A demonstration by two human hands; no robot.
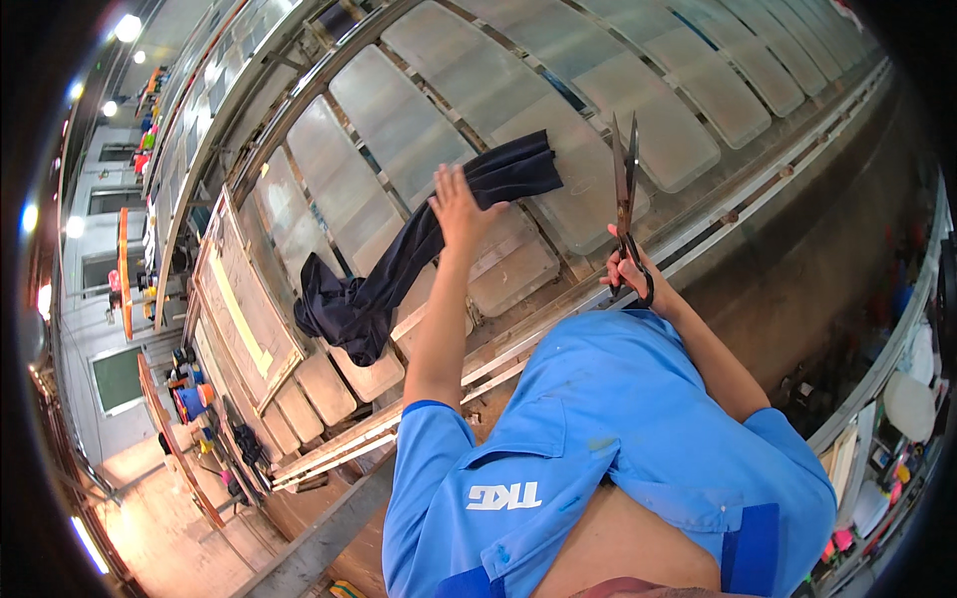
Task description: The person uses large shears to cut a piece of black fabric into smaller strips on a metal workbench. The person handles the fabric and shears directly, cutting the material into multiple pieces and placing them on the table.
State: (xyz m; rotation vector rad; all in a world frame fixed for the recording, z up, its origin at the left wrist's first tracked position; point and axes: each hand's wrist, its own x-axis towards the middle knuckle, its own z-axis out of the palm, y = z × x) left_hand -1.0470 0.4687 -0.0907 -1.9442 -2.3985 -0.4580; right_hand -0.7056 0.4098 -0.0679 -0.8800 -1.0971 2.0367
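Note:
A long dark navy cloth (pixel 404 257) lies across the flat panels, bunched at its left end and smoothed out at its right end. Over its middle is my left hand (pixel 461 209), fingers stretched out; whether the palm presses on the fabric or hovers just above it, I cannot tell. In my right hand (pixel 630 269) is a large pair of scissors (pixel 625 189), held by the black handles near the table's front rail. The blades point away from me, slightly apart, to the right of the cloth's straight end and not touching it.
Pale rectangular panels (pixel 653 130) with gaps between them run along the long table. A wooden frame (pixel 249 309) with a yellow strip lies at the left. A metal rail (pixel 718 224) edges the near side. Assorted items crowd a shelf (pixel 877 468) at the lower right.

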